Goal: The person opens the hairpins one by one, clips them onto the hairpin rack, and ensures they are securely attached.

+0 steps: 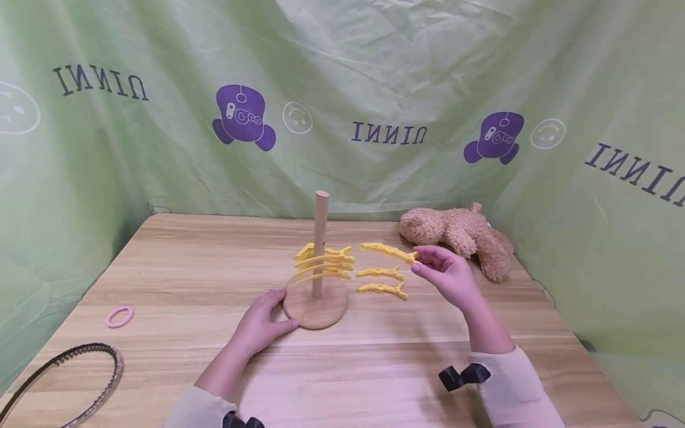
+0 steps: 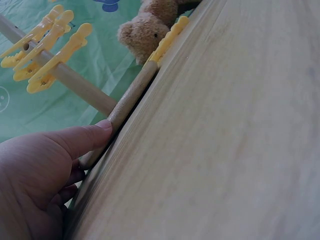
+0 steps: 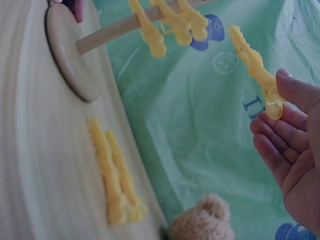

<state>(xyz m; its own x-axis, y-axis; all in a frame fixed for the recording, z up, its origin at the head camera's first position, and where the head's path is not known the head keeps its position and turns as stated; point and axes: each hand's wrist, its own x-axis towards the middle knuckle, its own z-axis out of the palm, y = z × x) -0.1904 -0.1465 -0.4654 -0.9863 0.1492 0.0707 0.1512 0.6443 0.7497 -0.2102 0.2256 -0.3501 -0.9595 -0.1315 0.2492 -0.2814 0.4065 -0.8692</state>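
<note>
A wooden stand with a round base (image 1: 316,315) and an upright post (image 1: 320,220) is on the table. My left hand (image 1: 259,324) holds the base by its left rim, the thumb on the near side in the head view. Several yellow hair clips (image 1: 323,261) are clamped across the post, one above another. Right of the post, my right hand (image 1: 449,276) pinches another yellow hair clip (image 3: 252,62) by its tail end, between thumb and fingers. That clip points toward the post and is apart from it. Two more yellow clips (image 1: 381,273) lie on the table below it.
A brown plush toy (image 1: 455,229) lies at the back right, close behind my right hand. At the left are a pink ring (image 1: 119,317) and a dark toothed headband (image 1: 115,362). Green printed cloth (image 1: 342,71) hangs around the wooden table (image 1: 176,267).
</note>
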